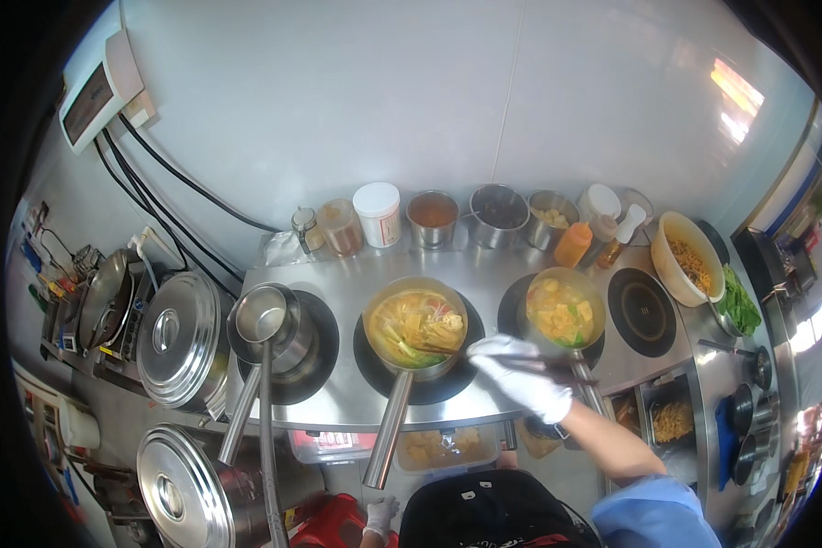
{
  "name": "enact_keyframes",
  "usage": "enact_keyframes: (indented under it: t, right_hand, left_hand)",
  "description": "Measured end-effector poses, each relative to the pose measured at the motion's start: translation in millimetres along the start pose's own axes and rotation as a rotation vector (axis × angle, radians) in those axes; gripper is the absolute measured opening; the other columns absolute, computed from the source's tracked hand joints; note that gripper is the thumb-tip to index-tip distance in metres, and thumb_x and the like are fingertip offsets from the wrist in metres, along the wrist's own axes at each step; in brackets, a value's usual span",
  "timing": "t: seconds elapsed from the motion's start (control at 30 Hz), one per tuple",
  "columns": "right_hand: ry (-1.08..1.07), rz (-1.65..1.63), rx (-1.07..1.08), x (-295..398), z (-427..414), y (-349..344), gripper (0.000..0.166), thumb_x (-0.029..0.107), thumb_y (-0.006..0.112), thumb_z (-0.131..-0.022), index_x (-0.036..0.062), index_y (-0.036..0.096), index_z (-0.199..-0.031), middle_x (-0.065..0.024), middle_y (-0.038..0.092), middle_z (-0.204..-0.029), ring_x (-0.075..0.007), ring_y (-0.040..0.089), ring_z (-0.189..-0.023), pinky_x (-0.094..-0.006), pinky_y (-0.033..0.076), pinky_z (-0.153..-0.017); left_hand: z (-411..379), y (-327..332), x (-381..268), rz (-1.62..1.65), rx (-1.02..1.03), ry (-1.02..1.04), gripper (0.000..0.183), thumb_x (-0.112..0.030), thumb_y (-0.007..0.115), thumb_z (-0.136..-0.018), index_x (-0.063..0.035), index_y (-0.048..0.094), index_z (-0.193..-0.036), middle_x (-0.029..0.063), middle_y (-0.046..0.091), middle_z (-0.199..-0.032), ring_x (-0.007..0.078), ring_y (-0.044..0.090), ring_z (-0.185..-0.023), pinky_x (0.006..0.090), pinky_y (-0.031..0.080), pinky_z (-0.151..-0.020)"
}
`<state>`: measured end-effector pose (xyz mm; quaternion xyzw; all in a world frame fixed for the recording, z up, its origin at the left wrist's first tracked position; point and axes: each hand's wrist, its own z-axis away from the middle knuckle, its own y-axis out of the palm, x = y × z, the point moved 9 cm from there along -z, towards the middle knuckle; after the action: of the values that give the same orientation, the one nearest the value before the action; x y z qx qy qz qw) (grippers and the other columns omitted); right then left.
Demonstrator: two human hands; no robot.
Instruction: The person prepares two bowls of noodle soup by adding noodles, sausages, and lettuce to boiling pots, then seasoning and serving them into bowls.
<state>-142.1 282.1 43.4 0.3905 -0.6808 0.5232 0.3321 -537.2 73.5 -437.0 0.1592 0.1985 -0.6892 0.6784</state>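
Note:
My right hand (pixel 520 377), in a white glove, grips dark chopsticks (pixel 445 350). Their tips reach into the middle saucepan (pixel 377 356), over yellow broth (pixel 411 322) with leafy greens, tofu-like pieces and red-edged slices. This pan stands on a black induction plate (pixel 467 383), its long steel handle (pixel 388 438) pointing towards me. Low beside my body hangs my gloved left hand (pixel 381 515), near a red plastic stool (pixel 335 520); its finger position is unclear. Beyond my right hand, another saucepan (pixel 601 342) holds broth with yellowish chunks and greens.
At left, a steel ladle (pixel 266 363) rests across a third saucepan (pixel 294 342). Large lidded stockpots (pixel 178 335) stand left of the steel counter (pixel 346 274). Sauce bottles (pixel 573 244) and steel containers (pixel 433 233) line the wall. A noodle bowl (pixel 661 240) sits at right.

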Motion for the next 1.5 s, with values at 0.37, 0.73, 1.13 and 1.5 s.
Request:
enact_keyframes:
  t: [0.37, 0.73, 1.13, 1.5]
  right_hand:
    - [-0.027, 0.034, -0.176, -8, -17, -31, 0.007, 0.006, 0.061, -0.09, 0.0013, 0.066, -0.091, -0.0092, 0.067, -0.089, -0.0244, 0.065, -0.086, -0.0319, 0.051, -0.077]
    - [0.046, -0.067, -0.114, -52, -10, -39, 0.011, 0.008, 0.066, -0.089, 0.0015, 0.068, -0.098, -0.0097, 0.067, -0.097, -0.0204, 0.066, -0.093, -0.0308, 0.052, -0.082]
    - [0.08, 0.035, -0.338, -101, 88, -283, 0.008, 0.006, 0.067, -0.088, -0.0006, 0.071, -0.092, -0.0107, 0.07, -0.091, -0.0196, 0.066, -0.086, -0.0319, 0.052, -0.08]
    - [-0.029, -0.035, -0.189, -137, 88, -293, 0.005, -0.001, 0.069, -0.085, 0.0006, 0.068, -0.089, -0.0075, 0.069, -0.089, -0.0169, 0.066, -0.083, -0.0259, 0.052, -0.076]
  left_hand:
    - [14, 2, -19, -0.079, -0.029, 0.03, 0.022, -0.021, 0.066, -0.089, 0.0002, 0.065, -0.095, 0.0118, 0.071, -0.084, 0.0192, 0.066, -0.066, 0.0289, 0.048, -0.055]
    - [27, 22, -23, -0.141, -0.045, 0.025, 0.024, -0.023, 0.064, -0.088, 0.001, 0.067, -0.089, 0.0092, 0.069, -0.078, 0.0161, 0.062, -0.064, 0.0291, 0.046, -0.056]
    - [59, 221, -25, -0.293, 0.172, 0.199, 0.032, -0.029, 0.064, -0.091, 0.0019, 0.07, -0.096, 0.0076, 0.069, -0.085, 0.0145, 0.061, -0.075, 0.0297, 0.048, -0.068]
    - [67, 422, -24, -0.243, 0.286, 0.371, 0.028, -0.024, 0.064, -0.093, 0.0004, 0.07, -0.103, 0.006, 0.071, -0.086, 0.0148, 0.064, -0.074, 0.029, 0.049, -0.066]
